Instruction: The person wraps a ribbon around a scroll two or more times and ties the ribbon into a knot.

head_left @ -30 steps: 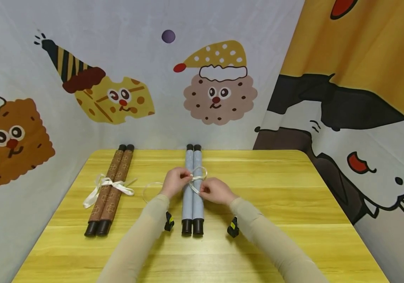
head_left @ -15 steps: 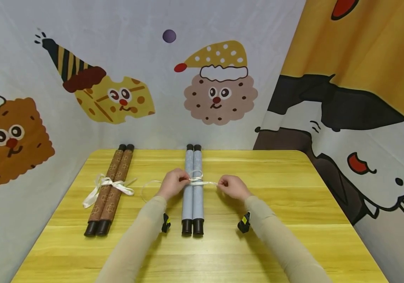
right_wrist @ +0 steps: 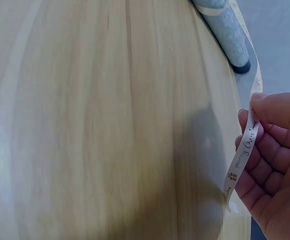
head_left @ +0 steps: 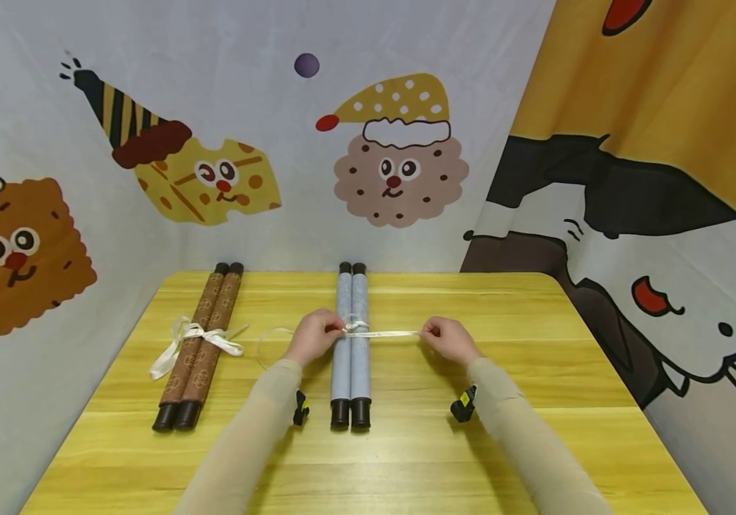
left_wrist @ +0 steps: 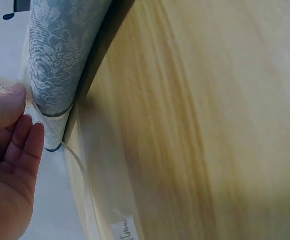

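A light-blue patterned scroll (head_left: 360, 372), rolled from both sides with black end knobs, lies lengthwise on the table. Around its middle runs a white ribbon (head_left: 393, 334) with printed lettering. My left hand (head_left: 313, 335) pinches the ribbon between thumb and forefinger at the scroll's left side. On the right, my right hand (head_left: 453, 339) pinches the other end, and that stretch runs straight across. A short free tail of ribbon (right_wrist: 242, 152) hangs over the right fingers in the right wrist view. A small loop stands at the knot. Another ribbon length (left_wrist: 86, 190) trails onto the table at the left.
To the left lies a brown patterned scroll (head_left: 205, 365) tied with a white ribbon bow (head_left: 195, 330). Both scrolls rest on a yellow wood-grain table (head_left: 503, 443). A cartoon-printed cloth (head_left: 245, 86) hangs behind the table.
My right hand has moved from beside the scroll out to the right, drawing the ribbon straight. The loop over the scroll has shrunk. My left hand has shifted slightly left.
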Motion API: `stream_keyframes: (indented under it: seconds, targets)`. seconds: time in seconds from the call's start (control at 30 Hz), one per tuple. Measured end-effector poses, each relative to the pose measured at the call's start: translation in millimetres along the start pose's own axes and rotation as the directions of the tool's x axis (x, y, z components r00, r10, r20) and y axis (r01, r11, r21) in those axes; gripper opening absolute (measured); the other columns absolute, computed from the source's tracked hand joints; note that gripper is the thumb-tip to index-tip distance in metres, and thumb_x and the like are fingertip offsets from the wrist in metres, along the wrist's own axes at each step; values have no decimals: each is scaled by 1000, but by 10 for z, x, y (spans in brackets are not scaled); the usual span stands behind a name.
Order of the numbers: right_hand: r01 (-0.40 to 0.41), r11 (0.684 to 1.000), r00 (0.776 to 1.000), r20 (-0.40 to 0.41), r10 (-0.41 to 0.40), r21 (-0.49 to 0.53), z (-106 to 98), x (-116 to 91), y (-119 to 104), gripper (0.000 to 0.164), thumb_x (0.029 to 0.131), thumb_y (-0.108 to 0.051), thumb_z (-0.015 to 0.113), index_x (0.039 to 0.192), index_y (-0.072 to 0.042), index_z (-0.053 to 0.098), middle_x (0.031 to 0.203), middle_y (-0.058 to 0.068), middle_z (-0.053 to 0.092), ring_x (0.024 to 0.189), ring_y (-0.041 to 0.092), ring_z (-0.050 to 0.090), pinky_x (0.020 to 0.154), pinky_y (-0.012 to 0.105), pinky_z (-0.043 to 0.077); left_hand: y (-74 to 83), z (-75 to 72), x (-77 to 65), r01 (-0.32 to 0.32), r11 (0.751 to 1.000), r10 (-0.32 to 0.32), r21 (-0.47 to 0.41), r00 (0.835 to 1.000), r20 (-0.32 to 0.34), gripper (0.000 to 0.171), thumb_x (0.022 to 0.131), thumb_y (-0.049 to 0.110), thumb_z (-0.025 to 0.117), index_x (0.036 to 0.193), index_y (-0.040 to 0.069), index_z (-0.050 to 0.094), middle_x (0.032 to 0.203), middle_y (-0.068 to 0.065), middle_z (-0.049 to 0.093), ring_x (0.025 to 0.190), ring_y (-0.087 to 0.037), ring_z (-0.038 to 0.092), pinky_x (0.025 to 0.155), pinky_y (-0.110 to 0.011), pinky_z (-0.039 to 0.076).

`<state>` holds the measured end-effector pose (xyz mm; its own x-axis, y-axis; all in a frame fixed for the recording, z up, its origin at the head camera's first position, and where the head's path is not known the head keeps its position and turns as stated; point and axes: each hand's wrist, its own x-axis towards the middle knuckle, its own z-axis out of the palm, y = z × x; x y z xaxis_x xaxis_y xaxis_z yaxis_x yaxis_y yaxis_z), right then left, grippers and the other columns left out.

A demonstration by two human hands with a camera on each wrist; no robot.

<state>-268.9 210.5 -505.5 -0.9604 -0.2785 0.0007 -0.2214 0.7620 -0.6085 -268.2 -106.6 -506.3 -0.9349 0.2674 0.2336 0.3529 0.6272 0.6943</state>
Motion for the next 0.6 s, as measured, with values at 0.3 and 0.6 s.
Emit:
stream_keyframes:
  seconds: [0.3,0.6]
  targets:
    - [-34,999,999,-21,34,-14,-87,-51,121,12,96,-18,67,91,-7,65,81,1,60,73,18,51,71,36,44,-1,16,-8,8,1000,-8,-11,1000,-7,7,83,2,78,82,8,74,83,-1,62,80,-18,59,76,-34,52]
    - [-60,997,998,-35,58,-49,-142,-109,231,12,95,-18,67,90,-7,65,79,1,60,70,17,51,70,36,44,-31,37,-6,-1,999,0,-32,1000,-15,7,84,2,77,80,6,74,85,-2,65,83,-19,61,79,-36,52]
